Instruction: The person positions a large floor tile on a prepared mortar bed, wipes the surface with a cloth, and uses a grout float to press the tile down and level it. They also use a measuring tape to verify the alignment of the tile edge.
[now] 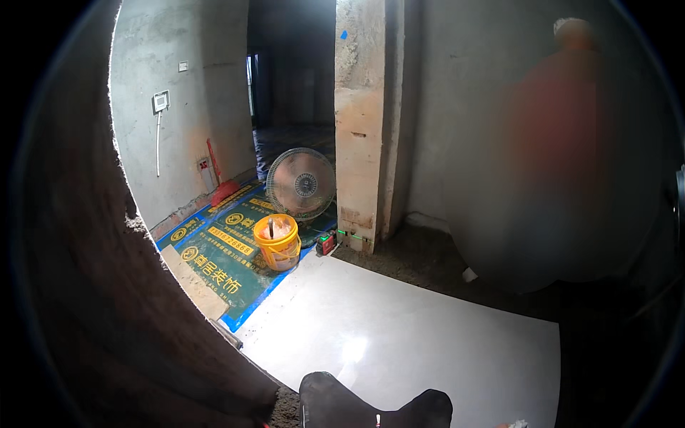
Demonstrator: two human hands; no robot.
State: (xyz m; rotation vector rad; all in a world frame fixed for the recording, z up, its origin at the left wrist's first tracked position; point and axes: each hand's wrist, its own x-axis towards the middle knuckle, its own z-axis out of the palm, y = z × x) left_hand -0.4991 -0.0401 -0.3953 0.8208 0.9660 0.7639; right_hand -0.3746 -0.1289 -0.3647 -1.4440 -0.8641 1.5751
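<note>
Below, broad white tile [435, 342], blue tape [258, 301] alongside

Sheet [270, 279]: green, on the left floor, printed in yellow.
Large lettering [220, 277]: Chinese characters on the sheet's near part, smaller Latin letters beneath.
Number strip [230, 241]: digits on a yellow bar, farther back.
Emblems [189, 254]: round, yellow, repeated on the sheet, left of lettering.

The white slab [428, 321] is smooth and glossy, the bucket [277, 251] plastic, the fan grille [305, 184] wire, the pillar [357, 143] rough concrete; the green floor sheeting [246, 269] looks like plastic, though dimly seen.
</note>
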